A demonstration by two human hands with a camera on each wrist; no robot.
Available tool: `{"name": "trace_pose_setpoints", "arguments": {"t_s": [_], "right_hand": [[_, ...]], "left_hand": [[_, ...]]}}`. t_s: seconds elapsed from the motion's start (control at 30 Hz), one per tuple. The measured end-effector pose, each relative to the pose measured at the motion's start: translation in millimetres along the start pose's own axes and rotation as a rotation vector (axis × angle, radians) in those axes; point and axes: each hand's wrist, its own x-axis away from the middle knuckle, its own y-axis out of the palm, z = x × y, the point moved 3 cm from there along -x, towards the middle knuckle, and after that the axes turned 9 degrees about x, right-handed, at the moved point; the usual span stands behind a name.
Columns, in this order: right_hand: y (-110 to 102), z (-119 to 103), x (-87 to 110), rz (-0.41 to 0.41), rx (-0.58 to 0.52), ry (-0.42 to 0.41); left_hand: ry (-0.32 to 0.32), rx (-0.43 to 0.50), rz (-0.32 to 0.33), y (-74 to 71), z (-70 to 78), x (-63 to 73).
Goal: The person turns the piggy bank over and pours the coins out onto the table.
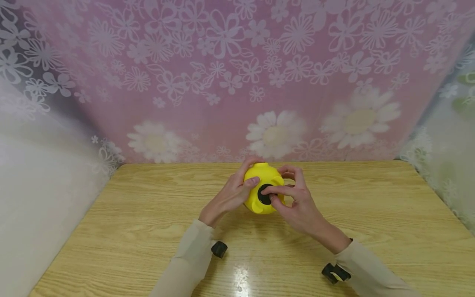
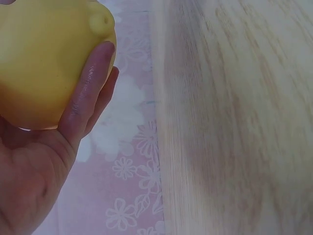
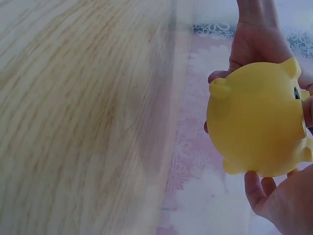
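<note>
A round yellow piggy bank (image 1: 259, 172) with stubby feet is held up over the far part of the table, its underside turned toward me. A black plug (image 1: 264, 199) sits in that underside. My left hand (image 1: 236, 189) grips the bank's left side, thumb across the near face and fingers round the back. My right hand (image 1: 300, 206) has its index finger and thumb on the plug, pinching at it, while its other fingers touch the bank's right side. The right wrist view shows the smooth body of the bank (image 3: 254, 120); the plug is mostly hidden there.
The wood-grain table (image 1: 148, 231) ends at its far edge against a pink flowered cloth (image 1: 208, 99). Pale flowered sheets hang at both sides. A black wrist camera (image 1: 219, 249) sits by the left sleeve, another black mount (image 1: 335, 273) by the right.
</note>
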Motion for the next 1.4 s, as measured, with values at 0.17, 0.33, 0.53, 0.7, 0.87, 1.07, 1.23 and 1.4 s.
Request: {"name": "trace_pose_setpoints", "arguments": {"t_s": [0.17, 0.33, 0.53, 0.7, 0.87, 1.07, 1.23, 1.4], "right_hand": [[0.6, 0.1, 0.1, -0.014, -0.002, -0.002], [1.3, 1.3, 0.4, -0.021, -0.002, -0.021], [0.6, 1.9, 0.0, -0.043, 0.003, -0.032], [0.0, 2.2, -0.5, -0.067, 0.016, -0.016], [0.0, 2.3, -1.1, -0.072, 0.027, -0.004], [-1.5, 4.6, -1.4, -0.046, 0.050, 0.050], [-3.7, 7.4, 0.1, -0.005, 0.048, 0.078], [-3.2, 8.4, 1.3, 0.037, 0.063, 0.102]], "left_hand": [[-0.010, 0.012, 0.002, -0.1, -1.4, 1.1], [-0.011, -0.002, 0.000, -0.5, -2.9, 1.4], [-0.002, -0.014, -0.003, -0.6, -3.3, 0.6], [-0.013, 0.009, -0.005, -0.7, -3.2, 1.1], [-0.027, 0.000, 0.007, -1.2, -2.8, 2.0], [-0.039, -0.024, 0.055, -3.3, -2.6, 2.7], [-0.047, -0.008, 0.110, -3.7, -4.7, 4.0], [-0.034, 0.025, 0.170, -3.9, -5.8, 3.5]]}}
